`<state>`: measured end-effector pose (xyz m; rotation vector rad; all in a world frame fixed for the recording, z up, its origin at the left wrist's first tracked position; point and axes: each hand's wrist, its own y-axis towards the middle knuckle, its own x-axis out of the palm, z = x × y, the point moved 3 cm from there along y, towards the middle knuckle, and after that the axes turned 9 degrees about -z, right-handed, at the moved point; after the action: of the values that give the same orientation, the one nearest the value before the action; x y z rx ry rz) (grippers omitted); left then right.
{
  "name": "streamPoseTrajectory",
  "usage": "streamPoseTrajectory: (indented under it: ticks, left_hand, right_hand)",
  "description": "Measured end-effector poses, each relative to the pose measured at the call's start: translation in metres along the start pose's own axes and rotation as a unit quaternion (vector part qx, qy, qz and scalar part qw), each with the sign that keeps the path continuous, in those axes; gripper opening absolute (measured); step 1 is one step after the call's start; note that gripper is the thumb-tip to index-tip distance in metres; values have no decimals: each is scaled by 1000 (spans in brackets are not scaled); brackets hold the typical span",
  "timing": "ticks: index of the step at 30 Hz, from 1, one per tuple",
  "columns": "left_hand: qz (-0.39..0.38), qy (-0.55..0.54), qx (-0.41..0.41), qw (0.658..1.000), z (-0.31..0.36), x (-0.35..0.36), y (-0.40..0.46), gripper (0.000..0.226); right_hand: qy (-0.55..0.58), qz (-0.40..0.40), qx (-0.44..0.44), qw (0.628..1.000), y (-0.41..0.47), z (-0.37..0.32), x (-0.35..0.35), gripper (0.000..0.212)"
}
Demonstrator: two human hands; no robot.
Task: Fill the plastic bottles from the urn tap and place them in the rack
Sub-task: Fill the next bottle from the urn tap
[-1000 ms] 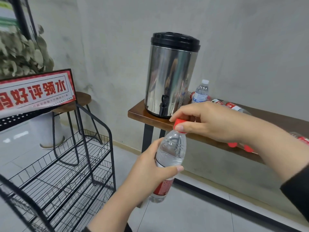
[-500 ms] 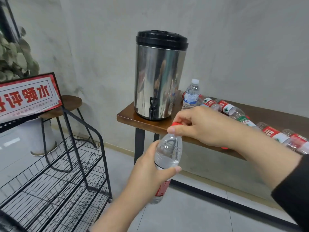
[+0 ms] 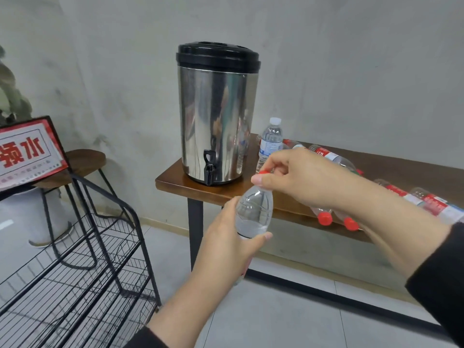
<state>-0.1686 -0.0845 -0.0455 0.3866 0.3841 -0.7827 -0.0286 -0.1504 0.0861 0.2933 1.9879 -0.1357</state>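
Note:
My left hand (image 3: 226, 247) grips a clear plastic bottle (image 3: 254, 212) round its middle, upright, in front of the table. My right hand (image 3: 298, 177) pinches the bottle's red cap (image 3: 263, 172) from above. The steel urn (image 3: 216, 114) with a black lid stands on the left end of the wooden table (image 3: 175, 183); its black tap (image 3: 209, 167) faces me. The black wire rack (image 3: 82, 272) stands low at the left. Several empty bottles with red caps (image 3: 334, 156) lie on the table to the right.
A white-capped bottle (image 3: 271, 139) stands upright beside the urn. A red-and-white sign (image 3: 27, 151) sits on top of the rack. Behind it are a round wooden stool (image 3: 85, 159) and a white plant pot (image 3: 22, 214). Grey wall behind, tiled floor below.
The view has shifted, so the urn and table sit more to the centre. Both hands keep the bottle and cap; my right hand's fingers have turned on the cap.

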Motion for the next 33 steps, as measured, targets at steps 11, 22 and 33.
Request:
streamPoseTrajectory:
  ticks: [11,22,33]
  left_hand:
    - [49,-77,11,996,15,6,92,72]
    - [97,-68,-13,993,-17,24,203,78]
    - [149,-92,-15,984,-19,51,236,78]
  right_hand:
    - [44,107,22,993,28,61,-43,25]
    - [-126,-46,129,983,12,209,-18,37]
    - [-240,-171,-6,956,6,250,21,89]
